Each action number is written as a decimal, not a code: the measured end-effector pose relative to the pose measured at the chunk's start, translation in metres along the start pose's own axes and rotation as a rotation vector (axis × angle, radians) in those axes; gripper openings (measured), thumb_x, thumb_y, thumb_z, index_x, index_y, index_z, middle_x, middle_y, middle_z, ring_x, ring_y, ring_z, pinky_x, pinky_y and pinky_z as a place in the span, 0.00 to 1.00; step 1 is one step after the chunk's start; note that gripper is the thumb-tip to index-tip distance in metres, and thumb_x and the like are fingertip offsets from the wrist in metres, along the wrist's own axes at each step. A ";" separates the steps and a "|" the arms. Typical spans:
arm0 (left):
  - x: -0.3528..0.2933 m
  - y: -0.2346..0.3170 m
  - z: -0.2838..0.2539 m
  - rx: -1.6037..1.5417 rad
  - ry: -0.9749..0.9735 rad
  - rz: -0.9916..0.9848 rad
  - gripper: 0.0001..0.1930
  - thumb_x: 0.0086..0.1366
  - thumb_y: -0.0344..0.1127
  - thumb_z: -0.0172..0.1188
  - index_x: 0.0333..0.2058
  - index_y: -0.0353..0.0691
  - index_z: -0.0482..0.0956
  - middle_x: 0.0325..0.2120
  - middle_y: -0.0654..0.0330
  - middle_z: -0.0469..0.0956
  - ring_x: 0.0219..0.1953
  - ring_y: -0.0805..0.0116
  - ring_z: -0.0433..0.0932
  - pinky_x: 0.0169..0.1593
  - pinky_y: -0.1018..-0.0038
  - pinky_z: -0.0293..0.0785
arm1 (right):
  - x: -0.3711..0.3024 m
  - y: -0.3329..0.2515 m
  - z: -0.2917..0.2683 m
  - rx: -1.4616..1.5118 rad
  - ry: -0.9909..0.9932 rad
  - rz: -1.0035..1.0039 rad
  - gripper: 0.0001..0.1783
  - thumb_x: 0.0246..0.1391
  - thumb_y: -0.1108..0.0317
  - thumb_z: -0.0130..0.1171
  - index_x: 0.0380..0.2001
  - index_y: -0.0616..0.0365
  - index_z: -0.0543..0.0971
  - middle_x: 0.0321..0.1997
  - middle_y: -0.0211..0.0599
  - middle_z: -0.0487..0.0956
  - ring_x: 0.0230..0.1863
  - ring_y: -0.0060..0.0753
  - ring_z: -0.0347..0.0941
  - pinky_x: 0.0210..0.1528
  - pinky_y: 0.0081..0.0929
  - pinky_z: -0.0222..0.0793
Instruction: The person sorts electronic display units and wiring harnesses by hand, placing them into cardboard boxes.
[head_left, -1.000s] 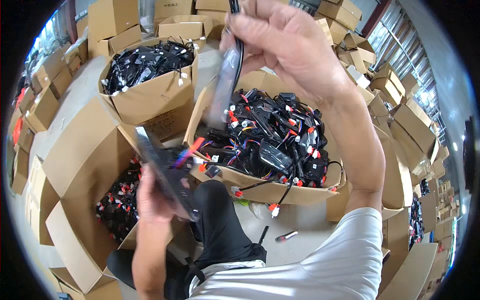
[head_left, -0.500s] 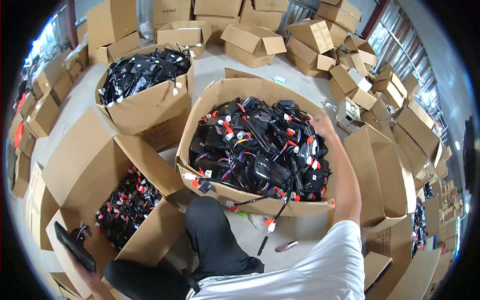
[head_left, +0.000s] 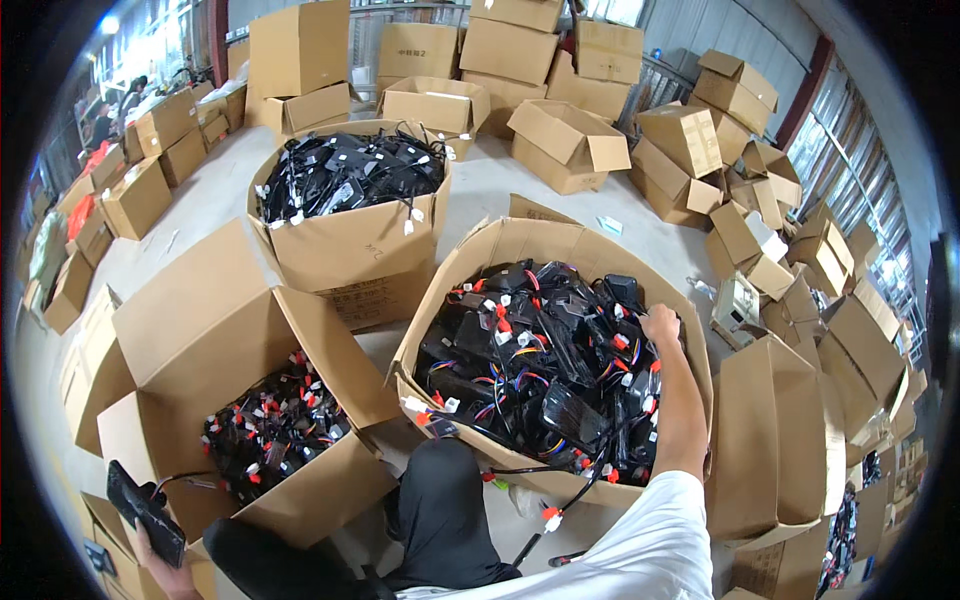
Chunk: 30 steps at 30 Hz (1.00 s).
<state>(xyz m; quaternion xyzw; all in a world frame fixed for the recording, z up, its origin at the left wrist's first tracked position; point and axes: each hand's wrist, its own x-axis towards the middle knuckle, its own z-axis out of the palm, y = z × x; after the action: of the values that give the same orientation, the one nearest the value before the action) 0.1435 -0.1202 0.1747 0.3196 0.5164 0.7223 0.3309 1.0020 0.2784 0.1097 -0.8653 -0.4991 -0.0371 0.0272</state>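
My left hand (head_left: 152,556), low at the left, is closed on a flat black box-shaped unit (head_left: 146,512) with a short cable trailing off its side. The unit is held up beside an open carton (head_left: 190,345) that contains many small black parts with red and white plugs (head_left: 275,425). My right hand (head_left: 660,326) reaches into the large carton (head_left: 540,238) in front of me. Its fingers are closed at the right side of a heap of black wired units (head_left: 572,408). What they grip is hidden.
Behind stands another carton (head_left: 360,250) heaped with black units and cables (head_left: 350,175). An open carton (head_left: 765,440) stands to my right. Some cables and plugs (head_left: 551,518) hang over the large carton's near edge. Many cardboard boxes (head_left: 570,145) line the back and right.
The whole view has shifted, so the cartons appear farther right and lower. My right hand has moved from near the carton's right rim inward over the heap. My left hand still holds the black unit.
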 end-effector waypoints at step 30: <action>-0.009 -0.064 0.229 -0.891 -0.271 -0.808 0.29 0.76 0.58 0.37 0.61 0.43 0.71 0.56 0.56 0.76 0.56 0.59 0.76 0.62 0.54 0.71 | -0.386 -0.406 -0.206 2.290 -0.899 -0.921 0.17 0.72 0.58 0.46 0.41 0.62 0.76 0.14 0.20 0.55 0.12 0.16 0.48 0.13 0.19 0.42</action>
<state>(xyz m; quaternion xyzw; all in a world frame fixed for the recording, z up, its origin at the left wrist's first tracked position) 0.3419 0.0106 0.1722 0.0186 0.1985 0.6392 0.7427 0.4503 0.1312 0.2831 -0.0404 -0.4607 0.6884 0.5588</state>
